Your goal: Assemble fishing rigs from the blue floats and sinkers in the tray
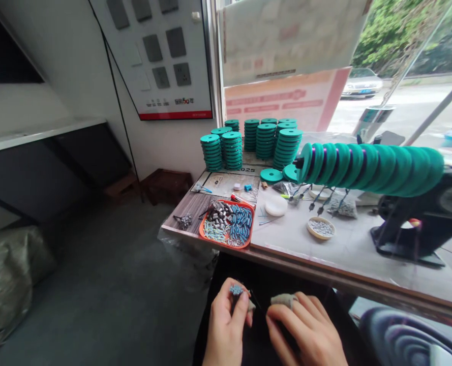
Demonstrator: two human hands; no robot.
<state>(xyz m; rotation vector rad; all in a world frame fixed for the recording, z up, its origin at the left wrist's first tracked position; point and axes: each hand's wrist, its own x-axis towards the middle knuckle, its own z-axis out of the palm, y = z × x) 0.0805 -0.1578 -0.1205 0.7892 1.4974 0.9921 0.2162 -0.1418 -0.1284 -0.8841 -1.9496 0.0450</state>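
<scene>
My left hand [228, 317] is closed in a pinch over my lap, just off the table's front edge. Between its thumb and fingers pokes a cluster of small blue-grey pieces [236, 290]. Their exact kind is too small to tell. A grey-beige finger cover shows on one of its fingers. To the right, my right hand [302, 325] has thumb and index finger pressed together, with a similar finger cover [283, 300] on the index finger. Whatever this pinch holds is hidden. A thin dark strand seems to show against the dark clothing between the hands.
On the table [279, 239] are an orange tray [202, 231] of sorted small parts, a shallow dish of grey beads [321, 228] and a white round lid [276, 206]. Stacked green spools [266, 142] stand behind. A black stand [409, 218] carries a row of green spools [370, 168] at right.
</scene>
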